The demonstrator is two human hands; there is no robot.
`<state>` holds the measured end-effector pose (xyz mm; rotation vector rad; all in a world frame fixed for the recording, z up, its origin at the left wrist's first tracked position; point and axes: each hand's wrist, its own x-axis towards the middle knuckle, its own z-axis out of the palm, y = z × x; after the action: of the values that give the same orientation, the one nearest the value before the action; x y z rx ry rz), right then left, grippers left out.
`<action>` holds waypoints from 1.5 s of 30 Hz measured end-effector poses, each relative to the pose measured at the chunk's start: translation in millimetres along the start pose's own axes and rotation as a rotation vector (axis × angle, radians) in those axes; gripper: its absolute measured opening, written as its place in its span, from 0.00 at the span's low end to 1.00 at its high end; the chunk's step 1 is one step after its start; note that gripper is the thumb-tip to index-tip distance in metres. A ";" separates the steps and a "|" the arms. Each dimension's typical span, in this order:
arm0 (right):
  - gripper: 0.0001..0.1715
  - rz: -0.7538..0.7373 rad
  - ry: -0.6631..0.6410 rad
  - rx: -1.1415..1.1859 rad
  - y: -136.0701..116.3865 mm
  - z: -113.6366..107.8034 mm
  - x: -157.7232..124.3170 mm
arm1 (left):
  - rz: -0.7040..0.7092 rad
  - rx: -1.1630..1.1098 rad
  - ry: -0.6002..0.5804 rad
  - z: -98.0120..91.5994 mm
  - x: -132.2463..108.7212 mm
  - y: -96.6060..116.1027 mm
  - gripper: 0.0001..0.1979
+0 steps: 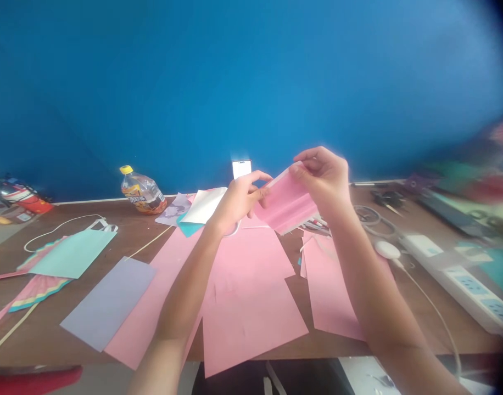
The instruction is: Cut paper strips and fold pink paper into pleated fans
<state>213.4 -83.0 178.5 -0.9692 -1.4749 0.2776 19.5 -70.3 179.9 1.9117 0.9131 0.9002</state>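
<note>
A piece of pink paper is held up above the table, tilted, with a paler strip along its upper edge. My right hand pinches its top right corner between thumb and fingers. At the left end of that edge, my left hand grips the paper with thumb and fingertips. Beneath my hands lie several large pink sheets, overlapping one another. More pink sheets sit under my right forearm. A lilac sheet rests left of my left forearm.
A drink bottle with a yellow cap and a lit phone stand by the blue wall. White and teal papers lie behind my left arm. A mint sheet covers striped folded paper at left. A power strip with cables is at right.
</note>
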 end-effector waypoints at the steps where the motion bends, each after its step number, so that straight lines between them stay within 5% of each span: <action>1: 0.09 -0.005 0.009 0.000 0.5 -0.8 0.4 | 0.009 -0.004 0.002 0.6 0.2 0.8 0.22; 45: 0.05 0.035 0.045 -0.028 4.0 0.3 1.9 | 0.079 0.191 0.039 7.4 0.2 -1.5 0.14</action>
<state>214.9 -79.1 177.1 -1.0179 -1.4254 0.2595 25.4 -72.3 175.7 2.1118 0.9828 0.9274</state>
